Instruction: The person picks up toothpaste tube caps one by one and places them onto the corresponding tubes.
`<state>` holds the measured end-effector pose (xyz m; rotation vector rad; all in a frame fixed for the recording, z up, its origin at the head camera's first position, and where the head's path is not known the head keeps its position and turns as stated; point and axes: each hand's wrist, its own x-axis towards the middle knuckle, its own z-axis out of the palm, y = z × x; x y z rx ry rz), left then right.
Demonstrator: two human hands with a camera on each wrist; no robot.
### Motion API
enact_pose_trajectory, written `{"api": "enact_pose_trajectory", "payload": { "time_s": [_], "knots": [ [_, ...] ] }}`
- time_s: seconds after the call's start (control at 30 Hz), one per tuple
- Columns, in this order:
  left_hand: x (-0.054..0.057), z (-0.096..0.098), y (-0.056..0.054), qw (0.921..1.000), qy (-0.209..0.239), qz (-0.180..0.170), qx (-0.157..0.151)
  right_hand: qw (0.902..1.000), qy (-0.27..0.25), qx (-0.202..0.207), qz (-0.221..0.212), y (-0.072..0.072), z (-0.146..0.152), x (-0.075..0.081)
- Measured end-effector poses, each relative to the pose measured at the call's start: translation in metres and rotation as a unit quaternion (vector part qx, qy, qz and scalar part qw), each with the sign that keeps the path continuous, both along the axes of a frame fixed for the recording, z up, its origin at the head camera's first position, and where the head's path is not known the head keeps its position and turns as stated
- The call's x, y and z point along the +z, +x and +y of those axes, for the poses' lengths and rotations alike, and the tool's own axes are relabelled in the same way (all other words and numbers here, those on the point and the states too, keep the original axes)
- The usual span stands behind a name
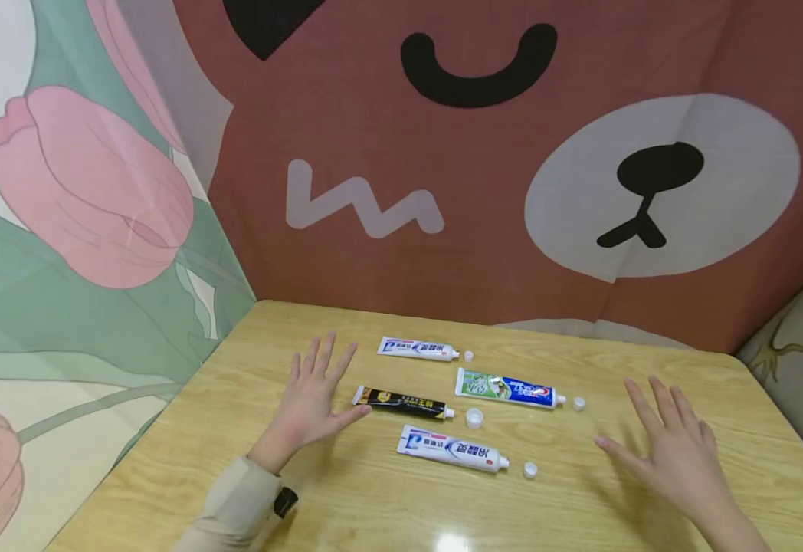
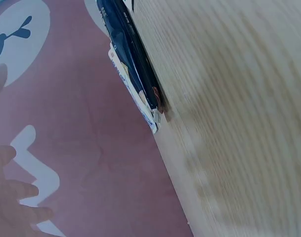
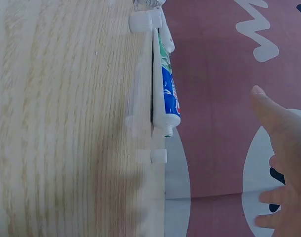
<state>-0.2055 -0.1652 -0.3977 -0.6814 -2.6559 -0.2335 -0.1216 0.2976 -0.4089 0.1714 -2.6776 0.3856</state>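
Tubes lie between left hand and right hand, both splayed.

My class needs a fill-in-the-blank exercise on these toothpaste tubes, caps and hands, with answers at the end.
1. On the table lie ____ toothpaste tubes.
2. The left hand and the right hand hold ____.
3. On the green-and-blue tube, the half nearest its nozzle is mainly ____.
4. The largest cap lies just beyond the open end of the ____ tube.

Missing words: four; nothing; blue; black.
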Motion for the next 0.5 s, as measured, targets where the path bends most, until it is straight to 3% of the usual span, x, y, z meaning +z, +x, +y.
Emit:
{"api": "enact_pose_trajectory", "payload": {
  "time_s": [0.13, 0.3, 0.5],
  "knots": [
    [0.0, 0.003, 0.0, 0.9989, 0.024, 0.001, -0.039, 0.999, -0.034, 0.024, -0.013, 0.001, 0.0, 0.003],
    [-0.003, 0.011, -0.002, 0.9935, 0.067, -0.011, -0.092, 0.9919, -0.072, 0.042, -0.095, 0.001, -0.003, 0.004],
    [-0.009, 0.02, -0.005, 0.9872, 0.112, -0.03, -0.109, 0.9829, -0.096, 0.06, -0.145, -0.002, -0.007, -0.001]
  ]
}}
